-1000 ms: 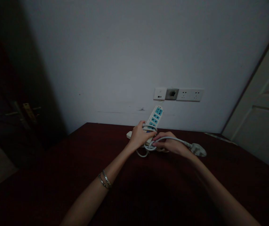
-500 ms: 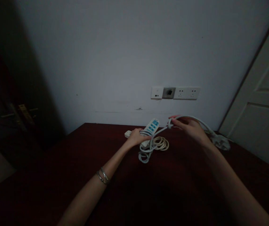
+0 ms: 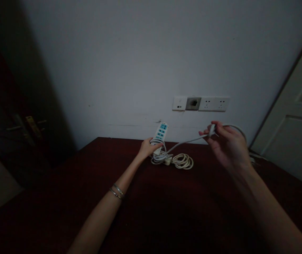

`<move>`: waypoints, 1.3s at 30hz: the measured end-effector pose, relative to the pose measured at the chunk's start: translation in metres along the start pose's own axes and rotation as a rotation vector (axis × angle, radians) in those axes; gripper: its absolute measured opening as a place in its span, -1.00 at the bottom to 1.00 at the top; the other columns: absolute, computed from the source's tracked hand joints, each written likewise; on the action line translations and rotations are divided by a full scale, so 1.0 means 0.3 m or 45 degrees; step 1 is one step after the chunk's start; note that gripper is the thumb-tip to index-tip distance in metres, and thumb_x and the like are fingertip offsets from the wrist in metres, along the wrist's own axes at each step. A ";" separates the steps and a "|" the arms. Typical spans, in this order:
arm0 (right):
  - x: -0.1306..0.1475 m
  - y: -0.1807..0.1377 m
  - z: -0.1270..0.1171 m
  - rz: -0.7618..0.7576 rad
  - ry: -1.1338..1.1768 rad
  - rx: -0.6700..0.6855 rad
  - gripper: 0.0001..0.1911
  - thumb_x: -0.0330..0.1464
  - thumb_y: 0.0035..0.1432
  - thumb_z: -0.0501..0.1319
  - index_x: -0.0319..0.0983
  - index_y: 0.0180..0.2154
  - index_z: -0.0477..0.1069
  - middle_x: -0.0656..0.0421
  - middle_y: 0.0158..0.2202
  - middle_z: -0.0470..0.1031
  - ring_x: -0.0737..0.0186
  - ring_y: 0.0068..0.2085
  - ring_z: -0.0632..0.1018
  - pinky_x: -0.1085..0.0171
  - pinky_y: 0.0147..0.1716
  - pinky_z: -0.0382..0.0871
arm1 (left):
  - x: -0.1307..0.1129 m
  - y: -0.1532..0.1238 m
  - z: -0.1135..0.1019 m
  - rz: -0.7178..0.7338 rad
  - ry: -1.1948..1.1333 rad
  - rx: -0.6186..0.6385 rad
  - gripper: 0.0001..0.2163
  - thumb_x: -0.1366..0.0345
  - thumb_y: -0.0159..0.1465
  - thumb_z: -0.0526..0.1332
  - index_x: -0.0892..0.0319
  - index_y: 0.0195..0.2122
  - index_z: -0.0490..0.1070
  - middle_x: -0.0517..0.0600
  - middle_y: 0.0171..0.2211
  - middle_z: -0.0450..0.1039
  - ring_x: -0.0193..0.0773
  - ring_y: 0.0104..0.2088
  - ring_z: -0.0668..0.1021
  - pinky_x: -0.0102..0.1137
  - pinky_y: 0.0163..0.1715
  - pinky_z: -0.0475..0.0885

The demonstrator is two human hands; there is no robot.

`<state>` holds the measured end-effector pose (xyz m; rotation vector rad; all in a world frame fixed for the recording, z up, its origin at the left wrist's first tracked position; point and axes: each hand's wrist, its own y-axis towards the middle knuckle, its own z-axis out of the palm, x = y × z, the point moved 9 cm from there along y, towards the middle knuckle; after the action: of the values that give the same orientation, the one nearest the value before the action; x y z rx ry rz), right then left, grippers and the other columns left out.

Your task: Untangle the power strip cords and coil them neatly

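Note:
My left hand (image 3: 147, 147) grips a white power strip (image 3: 161, 131) with blue-green sockets, tilted up near the wall, its lower end wrapped by loops of its pale grey cord (image 3: 160, 157). From these loops the cord stretches right to my right hand (image 3: 228, 141), whose fingers close around it at a small knot or bunched piece (image 3: 212, 130). Beyond that hand the cord bends over and goes down behind the wrist. A cream coiled cable (image 3: 184, 161) lies on the dark red tabletop (image 3: 166, 197), just right of the strip's lower end.
Wall sockets (image 3: 214, 104) and a grey wall plate (image 3: 193, 103) sit above the table's back edge. A pale panelled door (image 3: 296, 116) stands at right. At far left is a dark door with a brass handle plate (image 3: 33, 126). Something pale (image 3: 253, 159) lies behind my right wrist.
My right hand has moved right with the cord, drawing out a longer stretch. The power strip has shifted left and tipped up in my left hand. Fewer loops hang from it.

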<state>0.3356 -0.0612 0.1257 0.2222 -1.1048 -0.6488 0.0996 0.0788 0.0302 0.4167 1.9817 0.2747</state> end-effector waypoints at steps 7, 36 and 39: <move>-0.039 0.033 -0.031 0.005 -0.045 0.049 -0.85 -0.31 -0.04 0.26 -0.19 -0.37 0.34 0.24 -0.49 0.22 0.42 -0.52 0.29 0.36 -0.56 0.31 | -0.027 0.000 -0.064 0.130 0.051 -0.188 -0.58 0.10 0.02 0.29 0.27 -0.15 0.42 0.11 -0.23 0.52 -0.18 -0.22 0.53 -0.32 -0.18 0.39; -0.265 -0.123 0.157 0.291 -0.753 0.315 -0.35 -0.06 -0.28 0.35 -0.36 -0.17 0.45 0.32 -0.64 0.19 0.47 -0.65 0.20 0.39 -0.68 0.03 | -0.341 -0.209 -0.188 0.328 -0.596 -0.745 -0.57 0.15 0.08 0.28 0.18 -0.08 0.22 0.07 -0.16 0.44 -0.26 -0.18 0.51 -0.32 -0.13 0.39; -0.270 -0.139 0.179 0.278 -0.716 0.321 -0.42 -0.07 -0.25 0.34 -0.33 -0.22 0.44 0.28 -0.62 0.26 0.43 -0.62 0.23 0.39 -0.68 0.03 | -0.343 -0.217 -0.165 0.301 -0.679 -0.708 -0.56 0.14 0.09 0.28 0.19 -0.07 0.21 0.07 -0.18 0.45 -0.26 -0.21 0.52 -0.32 -0.14 0.40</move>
<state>0.2493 -0.0392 0.0688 0.1326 -1.7287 -0.3788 0.0844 -0.0229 0.1120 0.3165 1.2662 0.7583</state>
